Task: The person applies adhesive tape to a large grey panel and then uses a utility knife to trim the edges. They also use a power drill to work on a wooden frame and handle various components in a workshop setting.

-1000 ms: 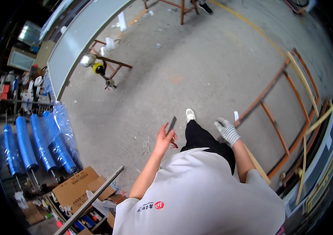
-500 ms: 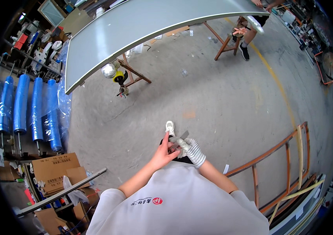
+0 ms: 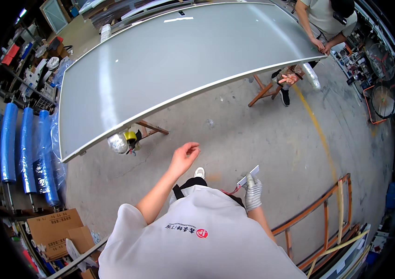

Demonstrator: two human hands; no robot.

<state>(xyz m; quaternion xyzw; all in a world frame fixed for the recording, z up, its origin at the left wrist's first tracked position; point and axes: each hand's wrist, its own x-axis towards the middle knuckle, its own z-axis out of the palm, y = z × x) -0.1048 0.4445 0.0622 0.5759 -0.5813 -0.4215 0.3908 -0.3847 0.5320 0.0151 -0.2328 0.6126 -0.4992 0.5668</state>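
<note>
- Concrete workshop floor (image 3: 271, 139), grey and worn, seen from above; the fisheye lens bends everything toward a dark rim.
- Far left: a row of blue rolls (image 3: 9, 142) in clear film, with a brown cardboard box (image 3: 55, 230) below them.
- From left to upper right: a large, flat grey panel (image 3: 183, 65) with a narrow pale frame, faintly glossy and crossed by two whitish bands. It is propped on wooden trestles (image 3: 154, 127), its long axis running across in front of the person.
- Centre: the bare left hand (image 3: 185, 159), fingers loosely bent, with nothing visible in it. It is apart from the panel but is the nearer hand to it; the panel's edge lies ahead.
- Right of centre: a thin, straight-edged, whitish strip (image 3: 254, 170), to the right of the left hand and slightly closer to the body. Its long axis slants from lower left to upper right. A thin red piece (image 3: 229, 192) shows by its lower end; whether they join cannot be told.
- Beside it: the right hand (image 3: 253, 193), in a striped glove, pinching the strip.
- Lower right: a brown wooden frame (image 3: 326, 221).
- Upper right: another person's hands (image 3: 323, 48) at the panel's corner.
</note>
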